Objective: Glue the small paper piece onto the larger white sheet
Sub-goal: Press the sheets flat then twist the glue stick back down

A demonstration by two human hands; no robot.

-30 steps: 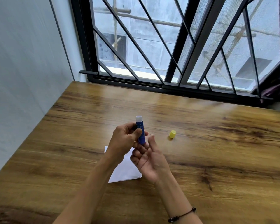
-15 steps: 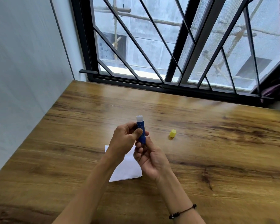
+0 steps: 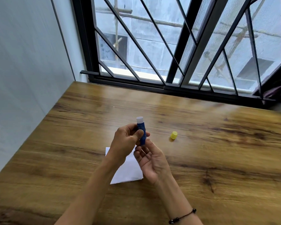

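A: Left hand (image 3: 126, 143)?
B: Fingers and thumb curled round the blue glue stick (image 3: 141, 133), held upright above the wooden table (image 3: 217, 159), white tip up.
A: Right hand (image 3: 150, 161)?
B: Palm up, fingertips at the stick's base; grip unclear.
A: Paper?
B: White sheet (image 3: 130, 171) flat beneath both hands. Small piece not visible. Yellow cap (image 3: 173, 135) apart, to the right
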